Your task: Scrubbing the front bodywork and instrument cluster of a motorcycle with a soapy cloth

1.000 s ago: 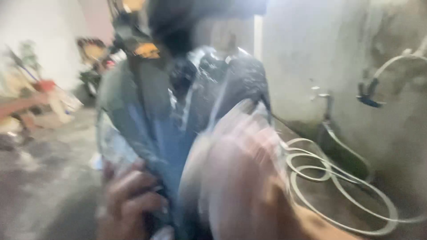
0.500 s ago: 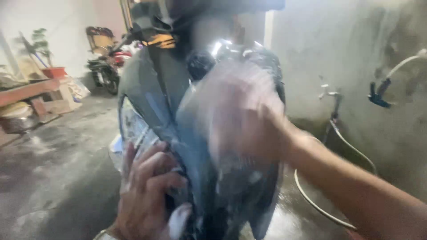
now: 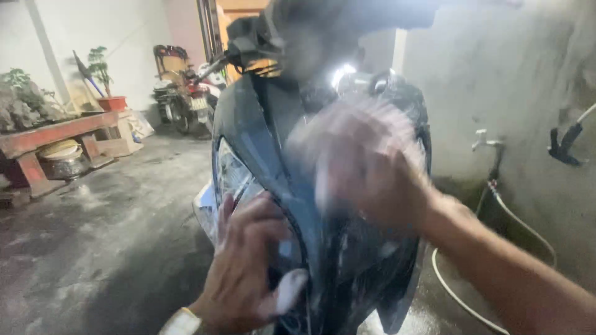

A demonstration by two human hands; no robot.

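Resting left hand [image 3: 245,267] flat on scooter fairing [image 3: 273,142].

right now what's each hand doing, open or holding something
Left hand: open, flat on the scooter's front panel by the headlight.
Right hand: motion-blurred against the panel; grip cannot be told.

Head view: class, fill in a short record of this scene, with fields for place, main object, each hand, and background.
Place: wet concrete yard
Main object: dark scooter front panel, soapy, headlight showing
Left hand: flat against the panel beside the headlight
Right hand: blurred, over the panel's upper right
Background: parked motorbike, wall tap, hose, potted plant
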